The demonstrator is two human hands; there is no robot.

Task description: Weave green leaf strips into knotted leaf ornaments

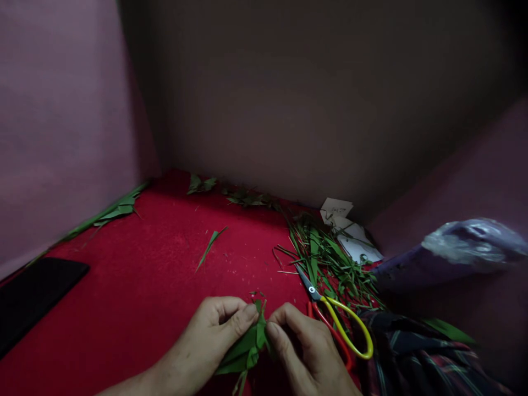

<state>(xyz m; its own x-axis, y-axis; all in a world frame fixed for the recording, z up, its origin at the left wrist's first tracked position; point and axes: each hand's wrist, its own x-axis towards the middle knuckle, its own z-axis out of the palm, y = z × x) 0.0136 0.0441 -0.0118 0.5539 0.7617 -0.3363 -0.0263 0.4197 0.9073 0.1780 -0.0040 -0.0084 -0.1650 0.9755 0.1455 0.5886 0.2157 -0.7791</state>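
Note:
Between my two hands is a piece of folded green leaf [243, 352], with a thin pale strand hanging from its lower end. My left hand [218, 330] pinches its upper left part between thumb and forefinger. On the other side my right hand [299, 344] closes thumb and fingertips at the leaf's right edge; what exactly lies in that pinch is partly hidden. Just right of my right hand lie scissors [315, 297] with one yellow and one red handle, their blades pointing away toward a heap of cut leaves and stems [330, 258].
The red floor covering [157, 286] carries a loose leaf strip [212, 245] and small scraps. A black flat object [41, 297] lies at left. Leaves [119, 212] line the left wall. White papers [350, 236], a clear plastic wrapping [470, 242] and plaid cloth [421, 352] are at right.

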